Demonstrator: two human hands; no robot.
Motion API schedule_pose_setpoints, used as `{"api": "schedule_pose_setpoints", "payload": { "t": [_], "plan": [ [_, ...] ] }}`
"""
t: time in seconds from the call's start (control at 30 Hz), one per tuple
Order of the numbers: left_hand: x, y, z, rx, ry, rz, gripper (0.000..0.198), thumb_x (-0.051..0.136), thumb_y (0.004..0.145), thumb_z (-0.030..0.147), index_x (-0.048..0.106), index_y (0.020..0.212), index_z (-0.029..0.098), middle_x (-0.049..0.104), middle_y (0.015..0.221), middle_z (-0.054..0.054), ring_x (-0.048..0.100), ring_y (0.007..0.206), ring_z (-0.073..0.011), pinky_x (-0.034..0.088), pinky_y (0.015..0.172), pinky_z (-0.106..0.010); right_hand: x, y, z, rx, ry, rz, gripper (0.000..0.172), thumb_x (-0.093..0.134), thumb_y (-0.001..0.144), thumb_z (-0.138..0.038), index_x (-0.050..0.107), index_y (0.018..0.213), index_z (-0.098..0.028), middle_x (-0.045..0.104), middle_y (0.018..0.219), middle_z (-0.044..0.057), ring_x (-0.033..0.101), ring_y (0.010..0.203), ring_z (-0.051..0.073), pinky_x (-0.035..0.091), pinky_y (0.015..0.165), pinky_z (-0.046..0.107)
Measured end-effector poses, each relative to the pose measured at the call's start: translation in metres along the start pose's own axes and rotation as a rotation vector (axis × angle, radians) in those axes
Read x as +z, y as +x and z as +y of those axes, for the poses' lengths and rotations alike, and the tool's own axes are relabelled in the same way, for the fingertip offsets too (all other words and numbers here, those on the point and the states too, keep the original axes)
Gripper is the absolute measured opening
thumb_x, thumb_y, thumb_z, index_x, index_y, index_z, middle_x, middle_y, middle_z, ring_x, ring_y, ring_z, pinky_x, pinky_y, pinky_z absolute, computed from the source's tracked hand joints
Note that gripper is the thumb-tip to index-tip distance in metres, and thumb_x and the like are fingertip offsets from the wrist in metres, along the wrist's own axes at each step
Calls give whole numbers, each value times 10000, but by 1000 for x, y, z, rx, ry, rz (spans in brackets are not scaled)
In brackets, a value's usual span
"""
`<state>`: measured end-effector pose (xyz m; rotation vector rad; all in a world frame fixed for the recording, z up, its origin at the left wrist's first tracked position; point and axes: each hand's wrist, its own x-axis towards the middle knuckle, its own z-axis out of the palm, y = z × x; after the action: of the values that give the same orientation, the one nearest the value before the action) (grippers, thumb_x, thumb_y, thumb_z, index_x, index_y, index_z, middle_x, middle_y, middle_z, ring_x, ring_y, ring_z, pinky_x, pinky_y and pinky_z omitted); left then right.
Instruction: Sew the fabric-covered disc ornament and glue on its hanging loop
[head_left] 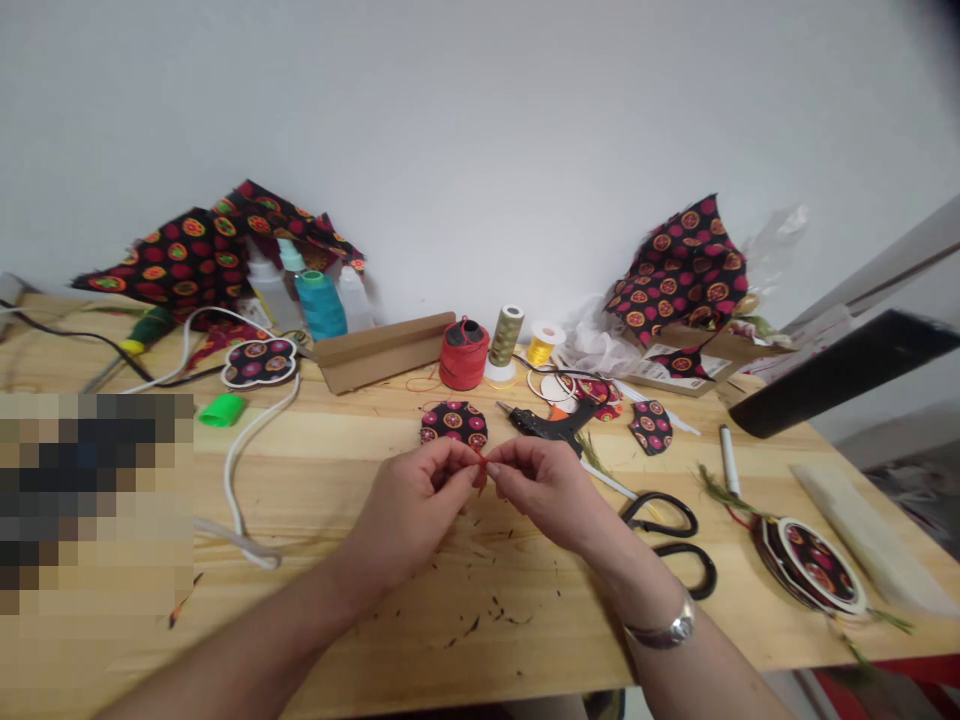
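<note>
My left hand and my right hand meet above the middle of the table. Both pinch a thin red cord between thumb and forefinger, and a small loose end hangs below. Just beyond the fingertips lies a round piece of dark patterned fabric, its near edge partly covered by my left hand. I cannot tell whether the cord is joined to it. Black-handled scissors lie by my right forearm, their blades partly hidden. A black glue gun rests beyond my right hand.
Spools of red cord, olive thread and yellow thread stand at the back. Bottles and a teal spool are back left. Fabric-covered round pieces and a white marker lie right. A white cable curves left.
</note>
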<state>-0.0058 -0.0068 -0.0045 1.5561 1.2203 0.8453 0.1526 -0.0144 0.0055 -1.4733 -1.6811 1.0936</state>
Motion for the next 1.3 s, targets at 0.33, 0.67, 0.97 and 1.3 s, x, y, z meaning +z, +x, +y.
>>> {"api": "schedule_pose_setpoints", "payload": {
  "t": [0.33,0.67,0.97,1.3],
  "plan": [
    [-1,2,6,-151,-116,-26,245,562,724,251,665,928,161,679,720,-8,464,480,-86,378,473,-213,0,0,4,-14,-5,5,176,500,773,-213,668,776,-161,608,651,-12,451,558,79,339,518,187],
    [-3,2,6,-37,15,20,179,590,733,297,733,803,215,704,662,16,570,571,-136,428,542,-233,0,-2,-2,-20,-6,-2,169,507,768,-199,667,785,-149,613,648,-6,461,548,84,351,510,191],
    [-2,0,4,157,226,48,181,551,767,248,722,824,230,730,747,18,637,698,-165,459,658,-259,2,-2,3,-45,-29,22,154,517,767,-187,668,770,-159,640,665,-5,510,577,92,367,527,196],
    [-3,1,5,133,266,101,177,542,759,266,711,772,214,716,709,8,633,670,-172,465,642,-263,-1,-2,0,-37,-63,30,156,554,764,-229,692,816,-177,687,740,15,569,641,123,413,585,224]
  ]
}}
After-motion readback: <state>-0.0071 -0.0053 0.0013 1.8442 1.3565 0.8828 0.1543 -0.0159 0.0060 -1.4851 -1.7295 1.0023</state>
